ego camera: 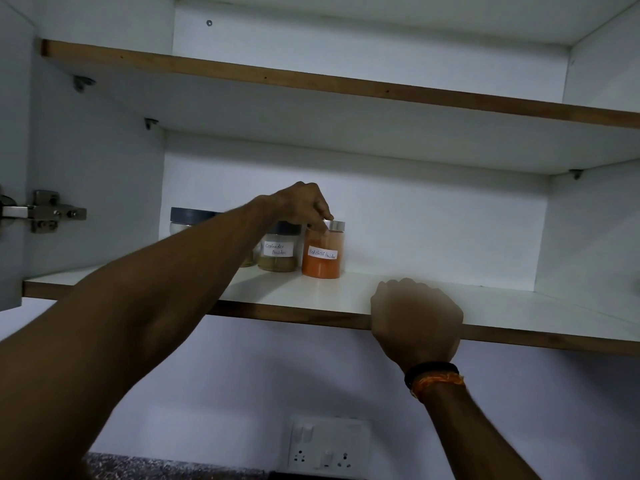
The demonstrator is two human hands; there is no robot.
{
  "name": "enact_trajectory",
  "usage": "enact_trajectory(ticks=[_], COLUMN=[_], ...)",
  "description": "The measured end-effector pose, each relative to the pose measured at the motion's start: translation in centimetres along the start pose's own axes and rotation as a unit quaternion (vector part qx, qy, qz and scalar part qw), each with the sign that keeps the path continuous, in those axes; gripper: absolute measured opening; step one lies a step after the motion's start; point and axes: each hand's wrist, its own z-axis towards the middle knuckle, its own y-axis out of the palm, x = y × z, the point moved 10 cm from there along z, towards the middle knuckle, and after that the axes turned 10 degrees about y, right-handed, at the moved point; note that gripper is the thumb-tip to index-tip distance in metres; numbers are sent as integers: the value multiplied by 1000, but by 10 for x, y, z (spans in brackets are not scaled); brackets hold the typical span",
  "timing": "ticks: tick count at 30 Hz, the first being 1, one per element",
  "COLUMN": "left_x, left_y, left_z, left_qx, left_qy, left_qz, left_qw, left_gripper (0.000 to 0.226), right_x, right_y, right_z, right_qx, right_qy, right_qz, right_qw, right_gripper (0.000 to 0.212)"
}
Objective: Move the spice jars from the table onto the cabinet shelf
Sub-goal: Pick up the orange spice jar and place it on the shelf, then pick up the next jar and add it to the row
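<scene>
L hand (304, 206) reaches up into the cabinet; fingers (320, 225) curl down over the silver lid of the red chilli powder jar (322, 252), fingertips on the lid's front-left edge & upper glass, so the jar sits directly under & slightly right of the fingers; looks like a pinch on the lid, tho the thumb is hidden behind the hand; jar stands upright on the lower shelf (346, 296), orange powder filling roughly its lower half, white handwritten label facing fwd.

Just left of it, close or touching (can't tell which), the coriander powder jar (278, 252), dark lid, brownish powder, white label; upright, same shelf; further left a dark-lidded jar (188, 220), mostly hidden behind the L forearm; a bit of another jar shows beside the forearm, too little seen to tell what it is.

R hand (415, 315) rests on the shelf's front edge, well right of the jars & apart from them; fingers curled over the lip, back of hand to the camera, nothing carried; black & orange bands (434, 375) on that wrist.

Upper shelf (311, 81) above; door hinge (48, 211) at far left; wall socket (329, 445) below the cabinet.
</scene>
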Motion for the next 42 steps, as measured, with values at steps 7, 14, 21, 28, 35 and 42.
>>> enact_trajectory(ticks=[7, 14, 21, 28, 35, 42], left_x=[-14, -18, -22, -15, 44, 118], left_y=[3, 5, 4, -18, 6, 34], left_z=[4, 3, -6, -46, -113, -211], left_qx=[5, 22, 19, 45, 17, 250], left_qy=[-16, -17, -39, -61, -32, 13], left_qz=[28, 14, 16, -14, -92, -161], left_qw=[999, 1000, 999, 997, 995, 955], left_gripper=[40, 39, 59, 67, 44, 26], right_x=[-1, -1, -1, -1, -6, -9], right_y=[-1, 0, 2, 7, 11, -10], right_z=[0, 0, 0, 3, -5, -31], right_qx=[5, 1, -9, -52, -150, -193], right_qy=[-3, -6, -8, -4, -11, 31], right_qz=[-3, -11, -22, -58, -104, -87], right_qw=[1000, 1000, 1000, 997, 983, 977], right_gripper=[43, 42, 40, 41, 51, 51])
